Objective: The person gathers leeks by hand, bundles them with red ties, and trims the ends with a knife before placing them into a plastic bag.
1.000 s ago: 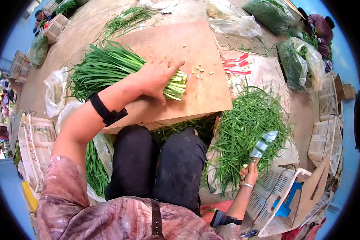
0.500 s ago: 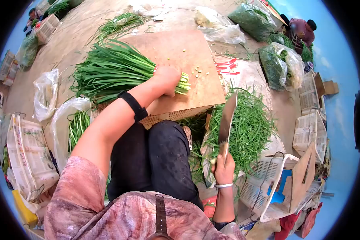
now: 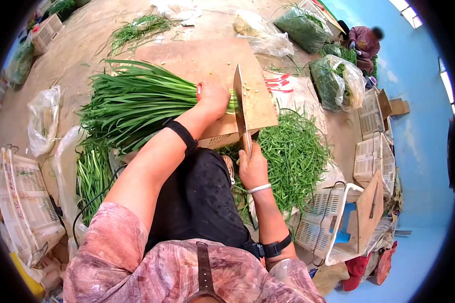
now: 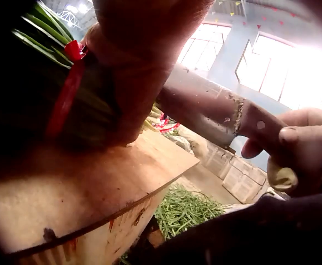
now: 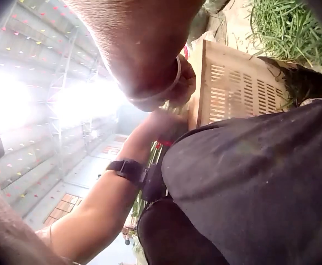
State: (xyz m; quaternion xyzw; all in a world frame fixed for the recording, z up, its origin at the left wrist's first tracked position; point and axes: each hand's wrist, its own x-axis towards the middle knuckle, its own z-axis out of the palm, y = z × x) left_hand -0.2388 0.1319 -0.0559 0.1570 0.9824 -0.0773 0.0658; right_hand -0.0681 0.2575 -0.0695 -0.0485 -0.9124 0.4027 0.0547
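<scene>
A large bundle of long green leafy stalks (image 3: 136,101) lies across the wooden board (image 3: 197,55). My left hand (image 3: 215,98) grips it near the pale cut ends, beside a red tie (image 4: 74,51) visible in the left wrist view. My right hand (image 3: 254,169) holds a broad knife (image 3: 239,101) by its handle, the blade upright across the stalk ends just right of my left hand. In the left wrist view the knife blade (image 4: 199,105) passes close behind my left hand (image 4: 144,61). Whether the edge touches the stalks cannot be told.
Cut greens (image 3: 293,156) are heaped right of the board, near red ties (image 3: 280,83). A slotted crate (image 5: 238,88) supports the board. Plastic crates (image 3: 30,202) stand left, others (image 3: 318,217) right. Filled bags (image 3: 338,81) lie at the back right, near a seated person (image 3: 364,43).
The right hand has brought the knife from over the greens heap up to the stalk ends on the board. The left hand has shifted from resting over the bundle to gripping it.
</scene>
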